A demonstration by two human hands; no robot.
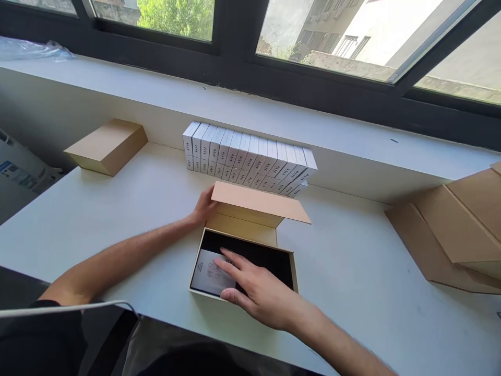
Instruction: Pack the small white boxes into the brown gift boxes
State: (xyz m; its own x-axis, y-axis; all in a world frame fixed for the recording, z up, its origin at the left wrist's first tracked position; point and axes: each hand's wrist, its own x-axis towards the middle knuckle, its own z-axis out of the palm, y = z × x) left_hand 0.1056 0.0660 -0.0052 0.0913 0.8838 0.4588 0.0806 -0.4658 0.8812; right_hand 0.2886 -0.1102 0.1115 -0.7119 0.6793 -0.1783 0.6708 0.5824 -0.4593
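Observation:
An open tan cardboard box point(287, 258) with a black lining sits on the white table in front of me. Its hinged lid point(258, 202) stands raised at the back. My left hand point(203, 207) rests against the lid's left end, its fingers hidden behind the flap. My right hand point(254, 287) lies inside the box with fingers spread flat on a small white packet point(207, 274) at the box's left side. Behind the box stands a row of several identical white packets point(248, 156) against the sill.
A closed tan box point(106, 146) lies at the back left. More flat tan boxes point(457, 235) are stacked at the right edge. A white window sill point(352, 141) and dark window frame run behind. A dark chair back point(58, 324) is at the lower left.

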